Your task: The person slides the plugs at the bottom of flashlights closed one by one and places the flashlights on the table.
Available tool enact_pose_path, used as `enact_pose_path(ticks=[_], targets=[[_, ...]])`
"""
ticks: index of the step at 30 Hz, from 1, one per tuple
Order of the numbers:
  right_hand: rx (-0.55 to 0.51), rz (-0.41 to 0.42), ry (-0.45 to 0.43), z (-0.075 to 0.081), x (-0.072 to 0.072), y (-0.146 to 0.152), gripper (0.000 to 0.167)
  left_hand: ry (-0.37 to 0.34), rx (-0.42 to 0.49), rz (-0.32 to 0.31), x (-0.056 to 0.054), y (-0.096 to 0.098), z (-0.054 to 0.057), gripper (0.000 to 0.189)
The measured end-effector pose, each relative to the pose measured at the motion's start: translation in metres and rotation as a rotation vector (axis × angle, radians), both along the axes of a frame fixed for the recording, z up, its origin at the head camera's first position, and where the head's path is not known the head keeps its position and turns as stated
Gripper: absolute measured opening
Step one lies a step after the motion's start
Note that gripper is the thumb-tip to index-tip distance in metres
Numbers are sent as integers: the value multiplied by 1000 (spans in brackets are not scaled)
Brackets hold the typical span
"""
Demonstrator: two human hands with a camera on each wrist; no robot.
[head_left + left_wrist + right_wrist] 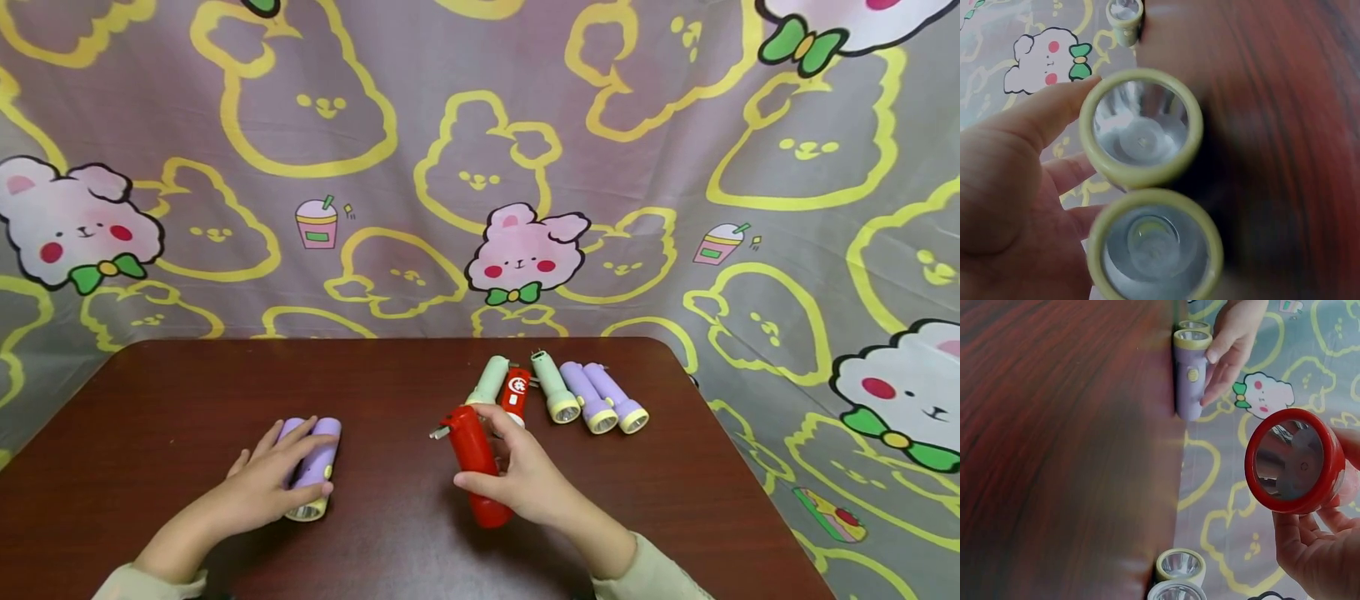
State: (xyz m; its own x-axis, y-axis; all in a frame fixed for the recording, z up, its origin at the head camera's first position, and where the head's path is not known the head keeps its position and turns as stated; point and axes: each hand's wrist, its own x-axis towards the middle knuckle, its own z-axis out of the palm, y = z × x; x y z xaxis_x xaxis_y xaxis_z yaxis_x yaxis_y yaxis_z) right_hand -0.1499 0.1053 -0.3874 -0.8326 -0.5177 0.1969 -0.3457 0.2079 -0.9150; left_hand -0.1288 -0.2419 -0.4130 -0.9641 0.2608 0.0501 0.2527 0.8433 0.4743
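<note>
Red flashlight (472, 450), prongs (439, 432) out, is held above the brown table (390, 400) by the right hand (536, 477), fingers curled round it; the left hand (264, 481), fingers spread, rests on two purple flashlights (318, 467).

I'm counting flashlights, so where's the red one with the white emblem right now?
In the head view, the red emblem-marked flashlight lies right of centre on the table, between two mint-green flashlights, just beyond the right hand.
</note>
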Motion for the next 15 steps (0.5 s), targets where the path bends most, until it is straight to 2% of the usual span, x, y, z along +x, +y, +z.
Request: enact_pose_path(ticks=[6, 10, 15], targets=[[5, -17, -7, -1, 1, -3, 68, 44, 84, -7, -3, 5, 7, 51], [22, -39, -13, -2, 2, -5, 70, 87, 111, -46, -4, 12, 12, 48], [27, -61, -26, -2, 3, -8, 72, 131, 228, -92, -5, 25, 19, 40]])
